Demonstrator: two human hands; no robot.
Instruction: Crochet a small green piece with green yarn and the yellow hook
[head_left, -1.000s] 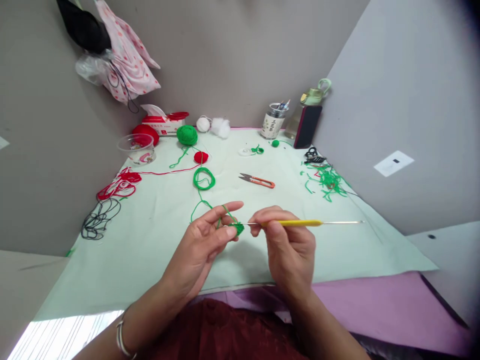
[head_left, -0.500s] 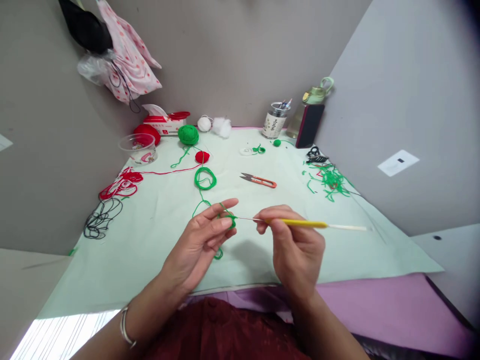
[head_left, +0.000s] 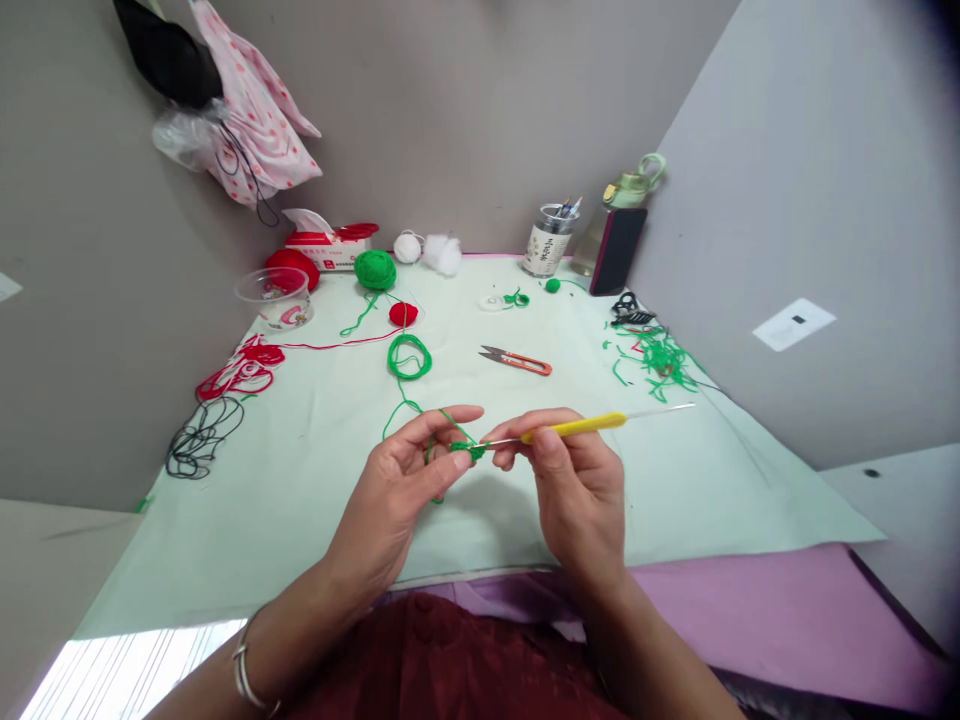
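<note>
My left hand (head_left: 401, 480) pinches a small green crochet piece (head_left: 474, 451) between thumb and fingers. A strand of green yarn (head_left: 406, 404) runs over its raised index finger and back to a loose green coil (head_left: 409, 357) on the table. In my right hand (head_left: 577, 480) is a crochet hook (head_left: 585, 426) with a yellow handle, gripped like a pen. The hook's thin metal end reaches the green piece, and its exact tip is hidden among the stitches. The hands are close together above the near part of the table.
Orange thread snips (head_left: 517, 360) lie beyond my hands. Green yarn scraps (head_left: 664, 362) are heaped at the right. Along the back stand a green yarn ball (head_left: 375, 270), a pen holder (head_left: 549, 242), a phone (head_left: 619, 252) and a bottle (head_left: 631, 187). A plastic tub (head_left: 276, 300) is at the left.
My right hand has come left, nearer the left hand, and the hook's rear end has tilted up. The green piece has turned and shows more of its width.
</note>
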